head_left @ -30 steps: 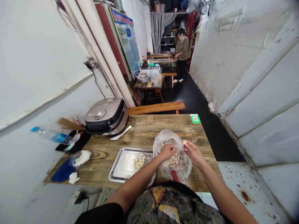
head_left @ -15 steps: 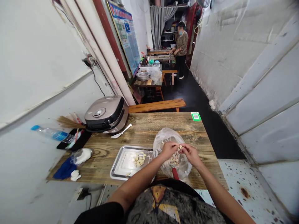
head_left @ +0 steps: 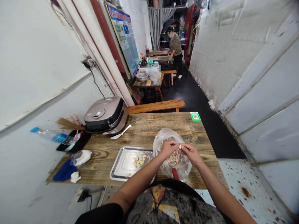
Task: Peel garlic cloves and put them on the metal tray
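My left hand (head_left: 168, 148) and my right hand (head_left: 190, 152) meet over a clear plastic bag (head_left: 163, 137) full of garlic skins and cloves. Both pinch one small pale garlic clove (head_left: 179, 146) between their fingertips. Left of the bag lies a metal tray (head_left: 121, 165) with several peeled cloves (head_left: 138, 160) in it. A red handle (head_left: 175, 174) sticks out under the bag toward me. All of this rests on a wooden table (head_left: 149, 127).
A grey electric cooker (head_left: 105, 114), a white spoon (head_left: 121, 132), a water bottle (head_left: 50, 135), a blue cloth (head_left: 64, 170) and a small tied bag (head_left: 81, 157) lie at the table's left. A bench (head_left: 156, 106) stands beyond. Far down the aisle a person (head_left: 174, 49) bends over another table.
My two hands came together over the bag, and both now pinch the clove that my right hand held alone. The person at the back moved left and leaned over a table.
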### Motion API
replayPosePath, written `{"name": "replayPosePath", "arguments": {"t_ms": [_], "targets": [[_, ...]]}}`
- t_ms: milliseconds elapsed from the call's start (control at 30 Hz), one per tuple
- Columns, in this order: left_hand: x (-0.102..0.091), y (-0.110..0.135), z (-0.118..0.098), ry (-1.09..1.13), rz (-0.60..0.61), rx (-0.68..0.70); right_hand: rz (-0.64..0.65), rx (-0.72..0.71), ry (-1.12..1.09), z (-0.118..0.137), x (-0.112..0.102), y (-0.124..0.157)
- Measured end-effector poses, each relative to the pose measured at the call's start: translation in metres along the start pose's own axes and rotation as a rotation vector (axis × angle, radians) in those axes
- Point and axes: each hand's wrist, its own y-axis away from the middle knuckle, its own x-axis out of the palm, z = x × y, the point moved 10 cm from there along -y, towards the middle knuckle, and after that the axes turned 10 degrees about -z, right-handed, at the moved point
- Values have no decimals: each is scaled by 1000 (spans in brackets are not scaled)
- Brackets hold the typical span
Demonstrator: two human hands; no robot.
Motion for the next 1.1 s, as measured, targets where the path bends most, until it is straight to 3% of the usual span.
{"name": "replayPosePath", "arguments": {"t_ms": [167, 267, 433, 533, 633, 800, 867, 933, 1000, 1100], "targets": [[6, 3, 23, 183, 41, -198, -56, 103, -159, -6, -6, 1], [9, 7, 25, 264, 46, -281, -56, 123, -209, -7, -4, 1], [22, 17, 18, 351, 185, -355, -73, -33, -106, 3, -6, -2], [25, 17, 14, 342, 221, -297, -82, -138, 11, 10, -8, -3], [17, 13, 10, 231, 149, -185, -74, -208, 124, 16, -8, -1], [-3, 16, -30, -77, -19, 249, -103, -214, 95, 23, -6, 4], [-3, 20, -35, -89, -25, 310, -99, -195, 51, 24, -2, 5], [-2, 20, -29, -88, -20, 288, -93, -181, 47, 21, -1, 4], [-4, 15, -9, -115, -38, 210, -89, -143, 73, 9, -3, 0], [-19, 2, 49, -176, -101, -68, -70, -43, 197, -28, -13, -10]]}}
